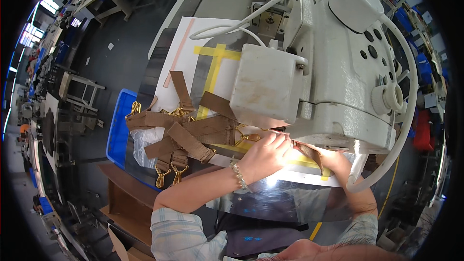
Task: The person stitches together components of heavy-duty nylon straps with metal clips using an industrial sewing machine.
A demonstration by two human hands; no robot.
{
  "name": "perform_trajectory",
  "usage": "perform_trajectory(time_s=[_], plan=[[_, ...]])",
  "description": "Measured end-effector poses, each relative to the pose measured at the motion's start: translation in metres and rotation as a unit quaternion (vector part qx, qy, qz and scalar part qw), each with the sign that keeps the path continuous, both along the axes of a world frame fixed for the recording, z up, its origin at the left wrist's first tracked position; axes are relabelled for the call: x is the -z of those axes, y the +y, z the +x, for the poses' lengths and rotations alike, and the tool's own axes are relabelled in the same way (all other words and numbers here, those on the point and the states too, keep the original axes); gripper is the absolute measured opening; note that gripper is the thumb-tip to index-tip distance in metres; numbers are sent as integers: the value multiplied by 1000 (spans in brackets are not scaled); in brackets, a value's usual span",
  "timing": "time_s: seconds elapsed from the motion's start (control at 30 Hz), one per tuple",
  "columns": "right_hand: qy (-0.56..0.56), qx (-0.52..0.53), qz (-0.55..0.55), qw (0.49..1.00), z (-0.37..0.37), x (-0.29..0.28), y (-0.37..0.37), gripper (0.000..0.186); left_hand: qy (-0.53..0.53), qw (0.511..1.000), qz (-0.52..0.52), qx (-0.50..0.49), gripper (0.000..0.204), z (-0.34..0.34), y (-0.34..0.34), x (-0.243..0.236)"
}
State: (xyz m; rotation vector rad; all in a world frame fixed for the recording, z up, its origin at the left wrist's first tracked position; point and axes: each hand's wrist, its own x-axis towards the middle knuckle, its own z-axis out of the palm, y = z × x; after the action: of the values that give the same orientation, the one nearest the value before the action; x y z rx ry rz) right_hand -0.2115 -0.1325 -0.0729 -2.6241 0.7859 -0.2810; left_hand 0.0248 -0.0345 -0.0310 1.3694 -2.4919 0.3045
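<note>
My left hand [267, 153], with a beaded bracelet at its wrist, is closed with bent fingers right under the head of a sewing machine [333, 116]. What its fingertips press on is hidden. Beside it, partly covered by the machine head, is my right hand [333, 158]; its fingers do not show. A short brown webbing strap [311, 156] sticks out between the right hand and the work surface. Left of my left hand, a gold swivel clasp [247, 137] lies at the end of a pile of brown straps [193, 135].
A white sheet [175, 58] with yellow tape [212, 75] lies under the straps. More gold clasps [164, 176] hang at the table's left edge, above a blue bin [121, 130]. A cardboard box [128, 203] stands below. A thick white cable [411, 92] loops on the right.
</note>
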Motion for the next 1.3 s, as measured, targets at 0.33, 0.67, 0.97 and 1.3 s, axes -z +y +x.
perform_trajectory(time_s=[0.33,0.67,0.97,1.3], plan=[[179,29,177,967,1,-10,-4,33,35,999,0,23,26,13,-7,1],[85,-41,168,981,20,-49,-4,37,120,989,86,10,10,37,-16,-1],[279,-47,312,907,-6,5,-11,49,160,981,98,39,28,37,-21,3],[197,6,253,947,-2,3,-6,36,155,981,104,46,26,40,-25,25]])
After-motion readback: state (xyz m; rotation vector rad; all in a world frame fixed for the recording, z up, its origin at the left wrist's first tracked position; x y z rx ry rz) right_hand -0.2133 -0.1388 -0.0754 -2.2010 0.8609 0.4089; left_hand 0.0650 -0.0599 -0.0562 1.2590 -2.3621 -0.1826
